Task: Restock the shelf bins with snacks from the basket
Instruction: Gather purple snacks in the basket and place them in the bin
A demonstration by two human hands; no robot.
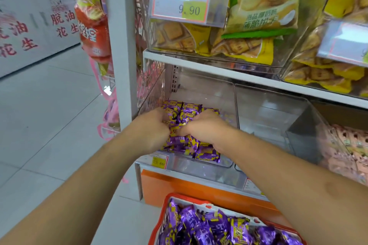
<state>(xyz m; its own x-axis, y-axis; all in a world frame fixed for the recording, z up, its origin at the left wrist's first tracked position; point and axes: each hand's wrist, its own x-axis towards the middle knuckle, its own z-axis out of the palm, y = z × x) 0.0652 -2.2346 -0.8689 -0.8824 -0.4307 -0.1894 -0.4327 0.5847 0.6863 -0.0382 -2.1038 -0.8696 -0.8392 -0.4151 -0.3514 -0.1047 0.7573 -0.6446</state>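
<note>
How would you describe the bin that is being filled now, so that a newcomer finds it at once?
Start at the white shelf upright and look at the lower shelf. The clear bin right beside that upright is the one; both hands reach into it. Unlike the clear bin to its right, which looks empty, it holds purple-and-yellow snack packs.

Lighting: bright, even, soft shadows only. Glare: you get white reflections on the price tag (180,2) and on the clear bin fronts below it. Blur: hanging packets (93,24) left of the tag are smeared. Distortion: your wide lens bends shelf edges right of the tag.
</note>
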